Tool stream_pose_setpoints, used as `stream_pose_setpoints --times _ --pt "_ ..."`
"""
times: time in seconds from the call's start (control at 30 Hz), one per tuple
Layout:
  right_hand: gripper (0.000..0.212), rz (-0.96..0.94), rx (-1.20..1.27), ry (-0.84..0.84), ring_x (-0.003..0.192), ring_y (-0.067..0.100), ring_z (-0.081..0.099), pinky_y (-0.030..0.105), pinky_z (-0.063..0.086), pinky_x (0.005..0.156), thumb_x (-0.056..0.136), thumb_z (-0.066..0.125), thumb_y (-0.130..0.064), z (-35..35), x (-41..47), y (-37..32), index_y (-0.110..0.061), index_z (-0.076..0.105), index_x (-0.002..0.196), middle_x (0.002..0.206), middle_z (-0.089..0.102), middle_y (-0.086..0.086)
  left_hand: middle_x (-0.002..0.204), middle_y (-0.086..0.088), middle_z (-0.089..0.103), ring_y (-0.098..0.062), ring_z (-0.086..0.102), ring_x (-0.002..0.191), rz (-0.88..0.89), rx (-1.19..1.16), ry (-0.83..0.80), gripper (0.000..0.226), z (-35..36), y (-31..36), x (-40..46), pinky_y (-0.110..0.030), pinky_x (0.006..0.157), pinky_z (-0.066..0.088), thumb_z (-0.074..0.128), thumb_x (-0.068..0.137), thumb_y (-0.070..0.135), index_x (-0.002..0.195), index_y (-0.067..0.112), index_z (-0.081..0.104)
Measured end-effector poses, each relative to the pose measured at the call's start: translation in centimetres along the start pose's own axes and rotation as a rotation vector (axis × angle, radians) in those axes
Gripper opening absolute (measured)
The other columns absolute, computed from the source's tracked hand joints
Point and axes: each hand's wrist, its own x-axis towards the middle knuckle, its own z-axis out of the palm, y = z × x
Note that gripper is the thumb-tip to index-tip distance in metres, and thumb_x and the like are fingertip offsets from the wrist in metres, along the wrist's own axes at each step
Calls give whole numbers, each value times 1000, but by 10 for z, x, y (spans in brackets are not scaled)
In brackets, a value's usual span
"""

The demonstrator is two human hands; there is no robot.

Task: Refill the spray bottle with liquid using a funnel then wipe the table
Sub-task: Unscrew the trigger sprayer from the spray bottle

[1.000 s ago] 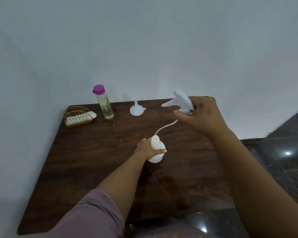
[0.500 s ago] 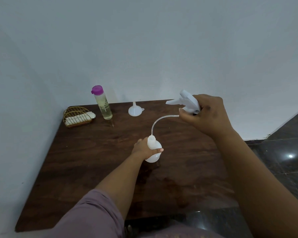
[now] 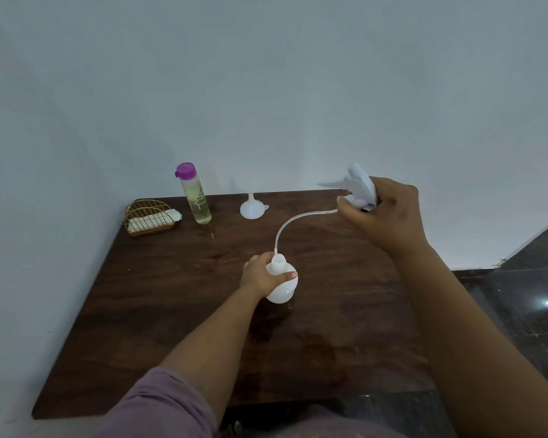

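My left hand grips the bottle mid-table to steady it. My right hand clasps the sprayer, drawing its tube clear; funnel waits behind the bottle.

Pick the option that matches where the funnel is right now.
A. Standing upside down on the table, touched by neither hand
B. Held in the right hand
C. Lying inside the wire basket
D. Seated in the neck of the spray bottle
A: the funnel stands wide end down on the table, apart from the left hand gripping the spray bottle and the right hand holding the sprayer head.
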Motion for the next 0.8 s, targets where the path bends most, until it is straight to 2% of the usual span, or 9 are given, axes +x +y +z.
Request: stream_pose_setpoints --times 0.1,0.17,0.23,0.33,0.43,0.53,0.63,0.73,0.8 --pt "33 39 25 36 50 12 31 15 23 48 74 71 -15 -5 3 4 -9 44 55 50 36 -1 136 5 52 -24 43 128 19 -26 40 84 -5 2 -5 -48 100 47 71 56 74 128 35 56" --pt "27 76 17 64 50 9 36 14 26 48 75 71 -19 -7 4 9 -7 54 59 53 45 5 140 4 51 -24 43 131 25 -58 53 93 -9 7 -7 -49 101 47 70 51 78 132 36 53" --pt "22 135 35 107 51 9 42 12 29 48 76 72 -22 -9 4 14 -9 58 64 56 52 3 143 3 49 -25 43 133 31 -85 79 99 -14 13 -10 -49 102 47 72 49 79 136 34 50" --pt "25 178 18 159 47 6 42 8 30 48 77 70 -22 -12 2 23 -19 50 63 54 45 -12 144 2 48 -23 42 134 57 -148 132 98 -19 24 -13 -48 105 45 80 55 69 139 31 47" --pt "26 230 -11 182 49 8 41 9 28 48 80 69 -23 -15 -3 39 -15 50 65 54 42 -9 140 4 51 -20 42 133 90 -171 219 88 -22 34 -15 -43 104 45 81 64 60 138 28 47" --pt "15 232 -56 135 62 14 48 21 36 57 84 69 -25 -13 -13 57 -11 63 83 69 54 0 136 3 54 -18 42 131 149 -179 299 71 -20 43 -18 -35 101 42 77 76 50 136 23 49" --pt "23 206 -151 77 76 15 51 26 40 68 84 70 -22 -6 -28 75 -12 67 104 87 56 2 135 4 55 -16 41 131 196 -166 320 61 -15 50 -22 -29 96 39 72 83 44 136 23 49" --pt "35 287 -137 -48 85 16 52 24 43 74 81 73 -21 1 -46 93 -14 66 114 103 49 6 137 5 53 -17 40 131 223 -124 330 57 -7 51 -25 -36 102 42 71 85 41 136 23 49" --pt "40 290 -179 -117 90 17 50 27 46 78 75 78 -19 7 -60 105 -12 65 112 111 45 9 138 6 53 -17 40 132 232 -103 347 56 -3 49 -25 -41 105 42 70 86 39 135 24 49"
